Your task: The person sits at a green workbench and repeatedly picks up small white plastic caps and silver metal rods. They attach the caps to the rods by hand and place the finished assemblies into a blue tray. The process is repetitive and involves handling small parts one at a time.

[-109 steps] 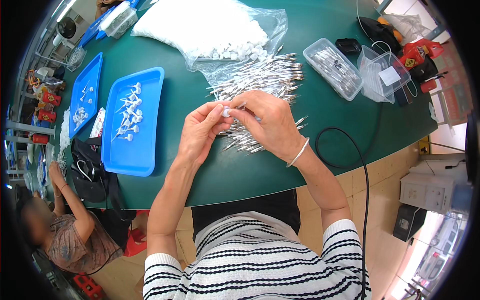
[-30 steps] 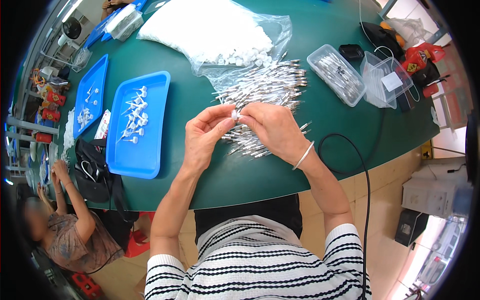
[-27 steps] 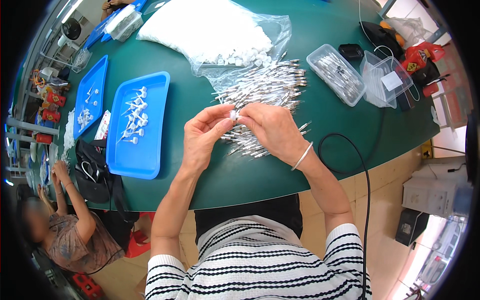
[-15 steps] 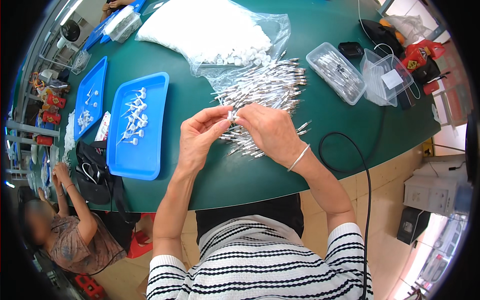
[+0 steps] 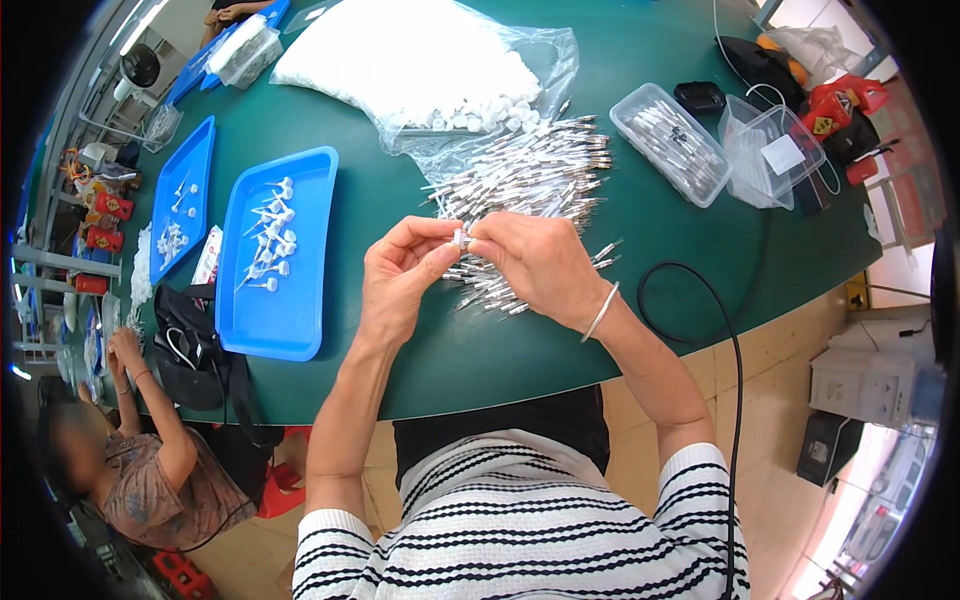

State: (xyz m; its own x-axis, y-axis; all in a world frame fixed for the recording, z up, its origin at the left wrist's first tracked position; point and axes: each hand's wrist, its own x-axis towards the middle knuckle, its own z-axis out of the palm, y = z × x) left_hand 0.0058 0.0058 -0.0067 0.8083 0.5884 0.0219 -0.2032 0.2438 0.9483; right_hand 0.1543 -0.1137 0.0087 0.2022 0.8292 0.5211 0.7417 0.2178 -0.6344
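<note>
My left hand [image 5: 405, 272] pinches a small white plastic cap [image 5: 461, 238] between thumb and forefinger. Close against it, my right hand [image 5: 537, 262] grips a thin metal-and-white rod, mostly hidden by the fingers, with its end at the cap. Beneath and beyond both hands spreads a loose pile of slim metal-tipped rods [image 5: 540, 170]. Behind the pile lies a large clear plastic bag [image 5: 420, 65] full of white caps, some spilling toward its mouth. To the left, a blue tray [image 5: 305, 320] holds several rods fitted with white caps.
A second blue tray [image 5: 196, 150] with a few parts lies farther left, near a black bag [image 5: 190, 350]. On the right stand a clear box of rods [image 5: 672, 145] and clear empty containers [image 5: 775, 150]. A black cable [image 5: 735, 390] hangs over the table edge. A co-worker [image 5: 165, 470] sits at left.
Both hands stay together in nearly the same place, with a slight shift of the fingers. The cap and the rod end now look closer together.
</note>
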